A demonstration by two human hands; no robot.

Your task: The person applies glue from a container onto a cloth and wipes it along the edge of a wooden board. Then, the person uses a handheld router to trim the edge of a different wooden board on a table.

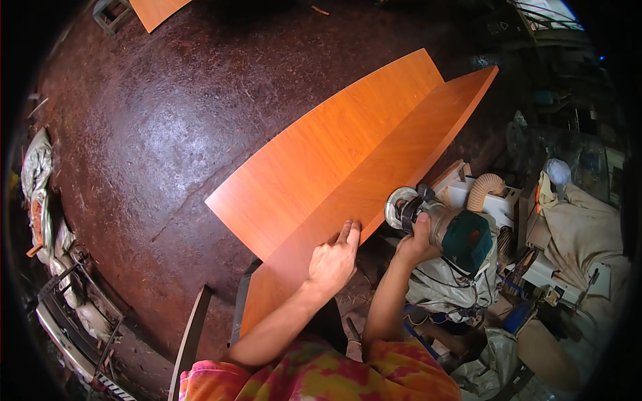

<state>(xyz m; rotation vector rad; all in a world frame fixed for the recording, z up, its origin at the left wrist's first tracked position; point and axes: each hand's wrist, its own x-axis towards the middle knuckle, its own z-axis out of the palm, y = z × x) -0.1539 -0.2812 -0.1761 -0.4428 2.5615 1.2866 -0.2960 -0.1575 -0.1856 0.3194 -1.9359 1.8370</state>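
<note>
My right hand (416,246) is closed around a router (467,242) with a teal motor housing and a round metal base. The base faces the right-hand edge of a long orange-brown wood-grain board (388,164); whether it touches that edge I cannot tell. On this board lies my left hand (332,262), with two fingers stretched toward the same edge and the others partly bent. It holds nothing. A second board (314,150) of the same colour, with a curved outer edge, meets the first along a straight line. The router's cutting bit is hidden.
Cluttered at the right are a ribbed beige hose (484,190), a grey-white plastic sheet (448,294) and a beige cloth (582,224). Wrapped bundles (40,167) and a metal frame (67,327) line the left. Another orange board (155,12) shows at the top.
</note>
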